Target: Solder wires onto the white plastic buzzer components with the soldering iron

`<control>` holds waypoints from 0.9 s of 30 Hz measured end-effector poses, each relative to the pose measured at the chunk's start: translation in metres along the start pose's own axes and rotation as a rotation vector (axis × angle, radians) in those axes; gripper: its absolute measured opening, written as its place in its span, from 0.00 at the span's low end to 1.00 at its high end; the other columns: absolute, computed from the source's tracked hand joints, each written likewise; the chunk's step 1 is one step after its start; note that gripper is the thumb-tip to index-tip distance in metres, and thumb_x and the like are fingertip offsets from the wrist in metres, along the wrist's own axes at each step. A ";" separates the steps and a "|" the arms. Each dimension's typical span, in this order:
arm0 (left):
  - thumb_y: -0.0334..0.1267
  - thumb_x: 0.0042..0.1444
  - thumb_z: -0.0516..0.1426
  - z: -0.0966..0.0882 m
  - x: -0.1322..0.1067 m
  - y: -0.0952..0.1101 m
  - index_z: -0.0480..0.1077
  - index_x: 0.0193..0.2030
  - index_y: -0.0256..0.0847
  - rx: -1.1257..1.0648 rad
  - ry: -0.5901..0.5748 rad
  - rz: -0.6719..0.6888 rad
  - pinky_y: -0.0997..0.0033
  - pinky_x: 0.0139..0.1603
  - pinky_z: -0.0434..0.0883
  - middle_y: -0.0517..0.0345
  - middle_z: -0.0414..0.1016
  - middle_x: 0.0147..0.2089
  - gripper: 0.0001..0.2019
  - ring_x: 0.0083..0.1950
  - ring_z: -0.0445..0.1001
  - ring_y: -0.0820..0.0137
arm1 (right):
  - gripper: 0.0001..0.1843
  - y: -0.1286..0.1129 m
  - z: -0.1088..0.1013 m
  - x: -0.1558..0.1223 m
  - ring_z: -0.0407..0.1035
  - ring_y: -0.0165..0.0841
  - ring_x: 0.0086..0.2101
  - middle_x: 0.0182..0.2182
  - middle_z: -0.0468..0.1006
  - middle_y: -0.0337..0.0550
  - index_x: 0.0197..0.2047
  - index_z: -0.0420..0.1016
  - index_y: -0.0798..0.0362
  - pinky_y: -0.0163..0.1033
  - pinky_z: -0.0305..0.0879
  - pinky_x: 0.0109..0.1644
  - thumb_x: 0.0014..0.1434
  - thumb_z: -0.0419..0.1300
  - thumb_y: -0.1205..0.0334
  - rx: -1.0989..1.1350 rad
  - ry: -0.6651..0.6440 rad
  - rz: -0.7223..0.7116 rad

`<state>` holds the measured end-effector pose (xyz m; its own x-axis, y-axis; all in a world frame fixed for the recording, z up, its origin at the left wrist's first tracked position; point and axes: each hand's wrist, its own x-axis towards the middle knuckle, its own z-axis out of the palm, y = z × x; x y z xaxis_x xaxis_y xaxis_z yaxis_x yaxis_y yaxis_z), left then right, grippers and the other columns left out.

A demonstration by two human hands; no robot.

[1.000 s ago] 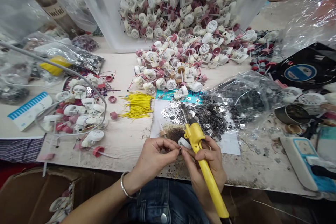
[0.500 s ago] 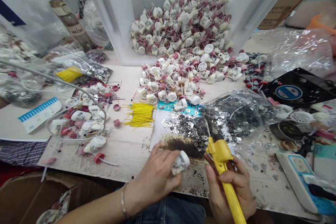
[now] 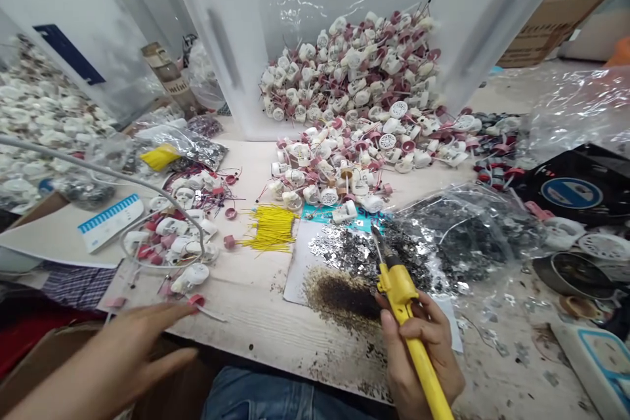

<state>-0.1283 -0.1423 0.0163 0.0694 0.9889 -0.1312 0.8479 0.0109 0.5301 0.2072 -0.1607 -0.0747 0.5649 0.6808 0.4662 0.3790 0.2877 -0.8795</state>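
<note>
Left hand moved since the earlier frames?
Yes. The left hand has moved left, away from the scorched patch. It was right of the yellow wire bundle and is now left of it, near a red cap.

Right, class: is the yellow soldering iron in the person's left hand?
No, the soldering iron is in the right hand; the left hand is open.
</note>
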 end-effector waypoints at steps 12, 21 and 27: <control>0.40 0.51 0.62 0.148 0.192 0.167 0.73 0.37 0.34 0.159 0.019 0.416 0.45 0.55 0.58 0.41 0.69 0.47 0.11 0.55 0.62 0.49 | 0.13 -0.005 -0.022 -0.018 0.75 0.29 0.39 0.48 0.69 0.45 0.25 0.61 0.53 0.32 0.73 0.38 0.51 0.62 0.74 -0.146 0.020 -0.062; 0.50 0.50 0.58 0.114 0.214 0.133 0.69 0.38 0.36 -0.768 -0.025 0.286 0.64 0.39 0.69 0.50 0.74 0.37 0.17 0.36 0.72 0.68 | 0.12 0.000 -0.017 -0.018 0.75 0.31 0.41 0.49 0.67 0.45 0.26 0.62 0.53 0.35 0.76 0.40 0.51 0.62 0.76 -0.059 -0.035 -0.043; 0.45 0.47 0.61 0.090 0.169 0.137 0.67 0.42 0.37 -0.841 -0.037 0.373 0.67 0.37 0.71 0.52 0.75 0.38 0.18 0.36 0.73 0.69 | 0.13 -0.011 -0.005 -0.012 0.74 0.34 0.45 0.50 0.65 0.43 0.27 0.61 0.53 0.39 0.78 0.41 0.51 0.62 0.76 0.109 -0.058 0.070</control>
<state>0.0472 0.0130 -0.0083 0.2903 0.9449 0.1512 0.1065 -0.1889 0.9762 0.2005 -0.1753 -0.0702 0.5430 0.7385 0.3996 0.2565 0.3072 -0.9164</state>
